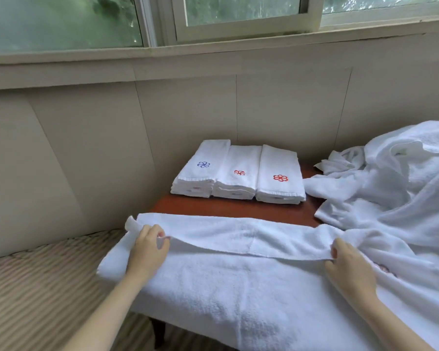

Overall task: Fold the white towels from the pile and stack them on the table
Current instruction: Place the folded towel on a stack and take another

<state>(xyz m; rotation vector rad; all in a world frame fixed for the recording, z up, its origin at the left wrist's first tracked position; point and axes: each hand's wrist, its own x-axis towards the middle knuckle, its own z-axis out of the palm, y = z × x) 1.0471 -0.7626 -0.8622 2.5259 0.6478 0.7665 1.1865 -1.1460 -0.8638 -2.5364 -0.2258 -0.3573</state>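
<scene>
— How far are we with the towels?
— We have three stacks of folded white towels (238, 173) side by side at the far part of the red-brown wooden table (226, 207).
— And now?
— Our left hand (147, 252) and right hand (350, 267) each pinch the turned-over edge of a large white terry towel (238, 287), spread across the near side. We judge this is its first fold. The rumpled pile of white towels (403, 186) at the right waits.
</scene>
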